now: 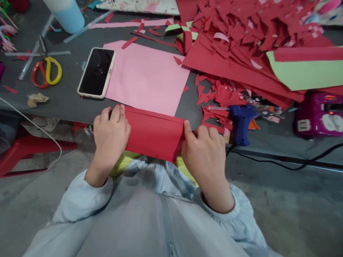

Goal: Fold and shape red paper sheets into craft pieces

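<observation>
A sheet of red paper (153,134) with a narrow fold along its far edge lies at the table's front edge, its near part reaching over my lap. My left hand (112,128) grips its left end, fingers closed at the folded corner. At the right end, my right hand (203,146) pinches the other corner, the index finger pressed on the fold. Just beyond the red paper is a pink sheet (147,75), partly under it. A phone (97,73) with a dark screen rests on the pink sheet's left edge.
Scissors (47,69) and glue sticks (34,60) lie at the left, near a bottle of blue liquid (67,16). Red scraps (223,91) and larger red sheets (231,62) cover the right side. A blue glue gun (241,122) and purple power socket (320,116) sit near the front edge.
</observation>
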Available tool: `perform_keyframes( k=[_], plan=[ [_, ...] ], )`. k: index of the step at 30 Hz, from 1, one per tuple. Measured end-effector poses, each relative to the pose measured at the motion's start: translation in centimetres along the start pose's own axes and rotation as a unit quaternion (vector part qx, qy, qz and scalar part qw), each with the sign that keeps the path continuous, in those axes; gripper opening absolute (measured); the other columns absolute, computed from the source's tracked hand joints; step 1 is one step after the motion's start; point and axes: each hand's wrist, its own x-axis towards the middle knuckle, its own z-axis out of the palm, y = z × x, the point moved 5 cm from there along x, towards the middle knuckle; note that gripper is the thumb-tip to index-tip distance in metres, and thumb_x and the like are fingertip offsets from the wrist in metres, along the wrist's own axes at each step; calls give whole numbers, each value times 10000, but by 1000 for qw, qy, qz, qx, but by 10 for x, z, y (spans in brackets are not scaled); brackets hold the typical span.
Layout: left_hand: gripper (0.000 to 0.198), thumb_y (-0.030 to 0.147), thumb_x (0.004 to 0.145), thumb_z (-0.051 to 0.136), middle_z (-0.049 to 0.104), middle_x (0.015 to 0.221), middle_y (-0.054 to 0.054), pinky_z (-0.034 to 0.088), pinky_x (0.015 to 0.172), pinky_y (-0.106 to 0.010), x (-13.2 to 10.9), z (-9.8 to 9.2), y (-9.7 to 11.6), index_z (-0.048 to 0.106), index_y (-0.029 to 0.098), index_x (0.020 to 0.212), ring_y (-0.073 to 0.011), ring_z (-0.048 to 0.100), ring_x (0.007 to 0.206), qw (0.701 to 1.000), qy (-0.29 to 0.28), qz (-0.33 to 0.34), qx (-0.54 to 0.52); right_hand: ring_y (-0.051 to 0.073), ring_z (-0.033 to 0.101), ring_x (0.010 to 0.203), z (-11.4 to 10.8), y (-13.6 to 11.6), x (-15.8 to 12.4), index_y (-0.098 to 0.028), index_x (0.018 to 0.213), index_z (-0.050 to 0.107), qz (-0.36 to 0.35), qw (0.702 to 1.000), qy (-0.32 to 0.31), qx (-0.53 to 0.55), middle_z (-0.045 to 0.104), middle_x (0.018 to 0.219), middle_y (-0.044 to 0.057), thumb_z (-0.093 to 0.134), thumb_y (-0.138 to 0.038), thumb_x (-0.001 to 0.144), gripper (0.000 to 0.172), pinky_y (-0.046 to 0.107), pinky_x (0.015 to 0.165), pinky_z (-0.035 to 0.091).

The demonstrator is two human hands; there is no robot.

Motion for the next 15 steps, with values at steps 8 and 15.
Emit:
perform_keyframes(
  k=[8, 15],
  plan=[
    [509, 236, 972, 329, 613, 1331, -213, 441, 871, -483, 3, -1, 0, 528, 32, 1394, -358, 538, 1178, 1000, -20, 1, -5, 262, 442, 828, 0, -1, 1, -70, 1337, 618, -2, 1000, 6, -8, 592, 854, 138, 450, -185, 925, 459, 370, 703, 333],
    [494, 241, 970, 341, 637, 1275, -187, 413, 854, -476, 4, -3, 1, 529, 61, 1390, -342, 541, 1070, 1000, -10, 7, -10, 270, 435, 868, -1, 5, 8, -53, 1308, 621, -10, 999, 6, 39, 598, 913, 157, 402, -185, 936, 452, 378, 745, 343]
  ],
)
